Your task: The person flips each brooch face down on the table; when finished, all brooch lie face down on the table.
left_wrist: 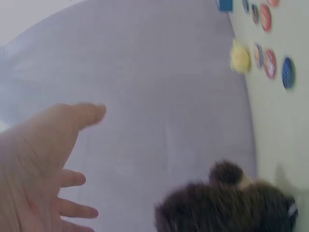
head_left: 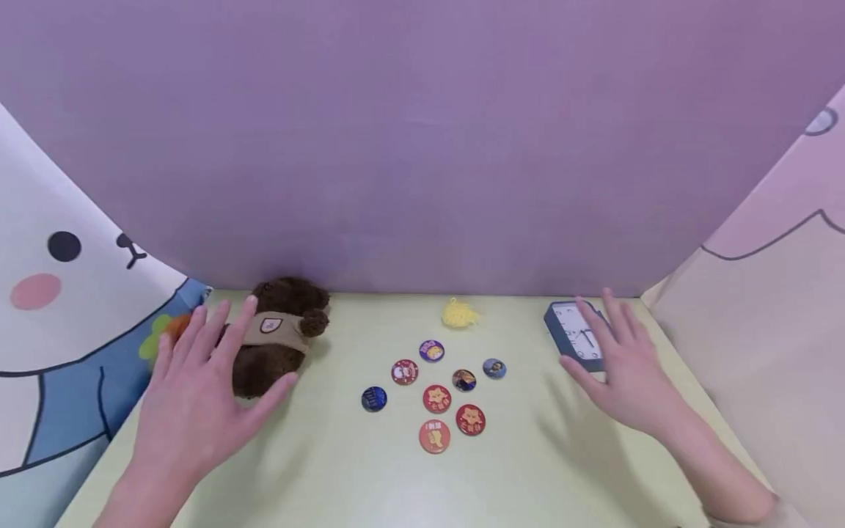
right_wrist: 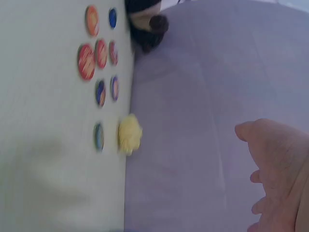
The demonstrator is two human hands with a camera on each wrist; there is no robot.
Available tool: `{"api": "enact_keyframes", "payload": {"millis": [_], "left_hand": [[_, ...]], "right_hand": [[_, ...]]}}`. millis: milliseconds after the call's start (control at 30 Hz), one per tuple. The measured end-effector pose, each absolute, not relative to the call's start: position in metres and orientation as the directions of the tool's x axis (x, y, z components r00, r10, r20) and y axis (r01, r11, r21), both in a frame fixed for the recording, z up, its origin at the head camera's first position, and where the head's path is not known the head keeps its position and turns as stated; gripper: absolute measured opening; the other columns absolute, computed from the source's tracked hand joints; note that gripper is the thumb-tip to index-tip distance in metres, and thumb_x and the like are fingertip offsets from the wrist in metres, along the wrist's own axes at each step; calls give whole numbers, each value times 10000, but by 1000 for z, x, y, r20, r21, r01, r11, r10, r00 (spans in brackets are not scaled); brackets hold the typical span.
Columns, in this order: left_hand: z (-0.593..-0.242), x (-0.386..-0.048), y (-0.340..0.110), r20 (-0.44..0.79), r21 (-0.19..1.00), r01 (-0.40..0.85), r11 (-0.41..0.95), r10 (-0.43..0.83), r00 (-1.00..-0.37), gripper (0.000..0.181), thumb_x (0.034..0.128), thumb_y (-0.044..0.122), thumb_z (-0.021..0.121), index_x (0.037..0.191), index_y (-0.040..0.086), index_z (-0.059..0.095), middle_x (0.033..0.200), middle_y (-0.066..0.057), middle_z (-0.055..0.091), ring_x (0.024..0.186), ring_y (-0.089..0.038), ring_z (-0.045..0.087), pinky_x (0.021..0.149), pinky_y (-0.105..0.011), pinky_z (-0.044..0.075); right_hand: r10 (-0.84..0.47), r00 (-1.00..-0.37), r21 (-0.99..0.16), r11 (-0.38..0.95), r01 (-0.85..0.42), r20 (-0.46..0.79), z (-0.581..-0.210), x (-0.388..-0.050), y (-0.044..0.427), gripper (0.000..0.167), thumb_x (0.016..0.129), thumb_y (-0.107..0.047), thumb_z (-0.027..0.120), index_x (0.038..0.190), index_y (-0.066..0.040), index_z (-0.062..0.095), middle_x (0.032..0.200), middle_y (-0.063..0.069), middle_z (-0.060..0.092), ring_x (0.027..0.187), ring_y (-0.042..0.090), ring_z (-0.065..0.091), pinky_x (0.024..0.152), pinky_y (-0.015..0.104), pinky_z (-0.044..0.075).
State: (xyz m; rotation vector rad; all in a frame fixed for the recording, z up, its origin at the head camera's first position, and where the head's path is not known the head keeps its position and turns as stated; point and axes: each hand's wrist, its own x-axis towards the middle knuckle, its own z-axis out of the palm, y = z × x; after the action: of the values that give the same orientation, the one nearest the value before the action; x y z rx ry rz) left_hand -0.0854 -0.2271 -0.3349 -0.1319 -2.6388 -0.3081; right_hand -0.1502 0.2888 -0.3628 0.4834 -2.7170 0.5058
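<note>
My left hand (head_left: 191,403) hovers with spread fingers near a dark brown plush toy (head_left: 264,370) in a tan shirt, partly hidden behind the fingers. On the other side, my right hand (head_left: 623,370), also spread and holding nothing, partly covers a blue square clock (head_left: 564,334). Between the hands lie several round badges, among them a dark blue badge (head_left: 374,399), an orange badge (head_left: 434,436), a red star badge (head_left: 471,419) and a purple badge (head_left: 432,350). Behind them sits a small yellow fuzzy item (head_left: 460,314); its kind is unclear.
The pale table (head_left: 343,469) meets a purple backdrop (head_left: 422,147) along its back edge. Printed cloths stand at both sides, a cartoon-face one (head_left: 79,308) on the left and a pink and cream one (head_left: 779,308) on the right. Something orange and green (head_left: 155,341) shows beside the plush.
</note>
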Motion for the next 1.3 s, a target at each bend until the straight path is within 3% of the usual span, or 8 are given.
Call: {"api": "enact_keyframes", "payload": {"millis": [100, 233, 467, 667, 933, 1100, 1200, 1300], "left_hand": [[-329, -88, -211, 554, 178, 262, 948, 124, -823, 987, 828, 490, 833, 1653, 177, 391, 1622, -276, 464, 1527, -532, 373, 1308, -680, 191], [-332, -97, -181, 608, 171, 395, 903, 218, -763, 857, 837, 421, 849, 1567, 114, 523, 1585, -230, 533, 1496, -494, 453, 1244, -638, 369], [-367, -104, -148, 503, 271, 425, 864, 249, -827, 765, 853, 385, 878, 1512, 123, 592, 1547, -184, 580, 1371, -414, 612, 934, -526, 637], [-403, -113, -146, 365, 369, 398, 840, 263, -893, 686, 859, 310, 886, 1460, 89, 639, 1441, -191, 668, 1280, -395, 678, 1017, -523, 604], [-442, -139, -147, 240, 427, 367, 826, 288, -927, 573, 819, 211, 916, 1326, 25, 723, 1270, -159, 770, 1189, -342, 736, 1045, -476, 592], [-455, -147, -150, 161, 459, 304, 835, 258, -953, 520, 783, 164, 933, 1245, 0, 759, 996, -110, 788, 867, -224, 730, 804, -373, 629], [-461, -148, -153, 107, 487, 266, 832, 246, -963, 491, 791, 152, 919, 1225, -15, 763, 815, -21, 681, 711, -95, 565, 647, -255, 511], [-466, -149, -155, 94, 505, 260, 823, 246, -965, 466, 793, 134, 913, 1202, -34, 765, 763, 0, 617, 686, -71, 498, 618, -224, 450]], "right_hand": [[-309, -876, -307, 849, -429, 371, -359, -160, 264, 862, 990, -361, 741, 1694, -181, 276, 1768, 270, 119, 1521, 664, 230, 1121, 868, 255], [-357, -875, -336, 822, -461, 328, -354, -167, 236, 807, 1015, -352, 714, 1687, -190, 298, 1782, 210, 138, 1564, 583, 243, 1167, 809, 302], [-464, -833, -411, 725, -552, 300, -371, -169, 179, 711, 991, -302, 743, 1607, -111, 445, 1679, 207, 400, 1514, 452, 427, 1192, 662, 425], [-579, -779, -449, 645, -618, 242, -398, -173, 134, 546, 962, -252, 786, 1449, -70, 616, 1437, 112, 664, 1342, 298, 637, 1123, 485, 552], [-695, -694, -418, 584, -696, 186, -424, -184, 90, 342, 957, -186, 779, 1261, -36, 739, 1224, 91, 771, 1162, 243, 717, 1027, 390, 607], [-731, -678, -379, 605, -700, 85, -441, -188, 65, 325, 938, -175, 789, 1240, -56, 761, 1184, 57, 787, 1124, 185, 713, 1005, 300, 598], [-728, -682, -356, 621, -698, 67, -446, -187, 53, 288, 915, -125, 795, 1193, -57, 772, 1100, 40, 792, 1018, 139, 694, 940, 251, 599], [-715, -694, -352, 631, -691, 80, -447, -186, 44, 223, 884, -69, 796, 1106, -57, 775, 976, 14, 773, 895, 103, 649, 859, 213, 577]]}}
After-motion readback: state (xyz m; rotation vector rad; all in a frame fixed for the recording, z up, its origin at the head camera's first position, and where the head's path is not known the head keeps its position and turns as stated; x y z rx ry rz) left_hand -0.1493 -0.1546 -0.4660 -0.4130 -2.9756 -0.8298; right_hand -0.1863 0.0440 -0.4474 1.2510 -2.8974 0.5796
